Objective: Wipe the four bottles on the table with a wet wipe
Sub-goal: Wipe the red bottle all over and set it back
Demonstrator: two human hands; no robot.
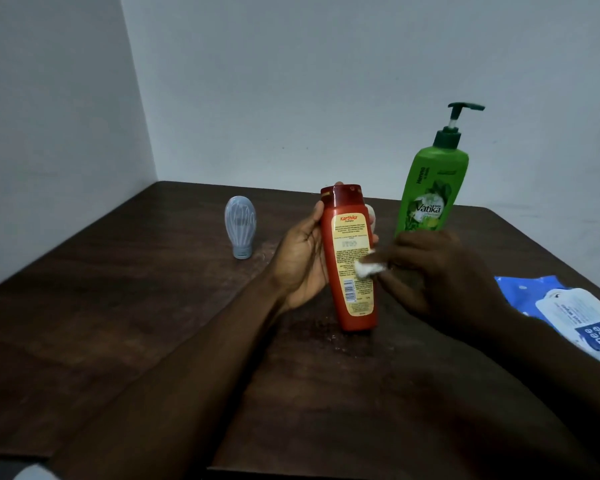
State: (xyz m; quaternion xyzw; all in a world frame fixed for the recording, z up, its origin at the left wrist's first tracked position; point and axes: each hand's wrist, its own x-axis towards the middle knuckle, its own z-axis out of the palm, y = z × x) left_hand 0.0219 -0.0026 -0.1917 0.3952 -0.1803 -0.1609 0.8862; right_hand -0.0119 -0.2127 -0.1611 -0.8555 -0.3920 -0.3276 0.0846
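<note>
The left hand [302, 261] gripped the red Karthika shampoo bottle [350, 258], fingers curled round it, slightly tilted above the desk [118, 323]. The right hand [430, 271] pinched a white wet wipe [369, 268] against the back label. The green Vatika pump bottle [430, 188] stood upright behind
</note>
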